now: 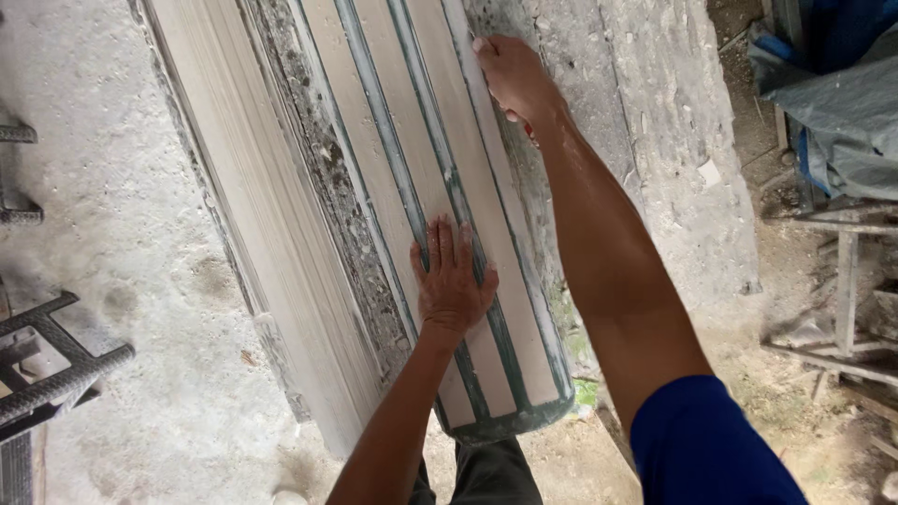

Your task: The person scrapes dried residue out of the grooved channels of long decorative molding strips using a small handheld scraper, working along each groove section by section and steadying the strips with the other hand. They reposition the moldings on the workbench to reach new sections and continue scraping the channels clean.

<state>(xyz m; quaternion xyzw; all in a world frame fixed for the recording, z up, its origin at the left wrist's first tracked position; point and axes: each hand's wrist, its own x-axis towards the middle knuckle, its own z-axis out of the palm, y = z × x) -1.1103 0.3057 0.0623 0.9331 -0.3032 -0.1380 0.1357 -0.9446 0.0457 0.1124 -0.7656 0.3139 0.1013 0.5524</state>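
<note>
A tall stack of pale stone slabs (374,168) stands on edge, with green seams between the front ones. My left hand (451,281) lies flat, fingers spread, on the edges of the front slabs low down. My right hand (510,75) reaches far up and grips the right edge of the outermost slab, fingers curled behind it. A blue sleeve covers my right upper arm.
A rough grey concrete wall (655,140) rises just right of the slabs. The dusty concrete floor (122,281) lies at left with dark ribbed metal bars (56,374). At right stand wooden frames (842,309) and a blue-grey tarp (842,112).
</note>
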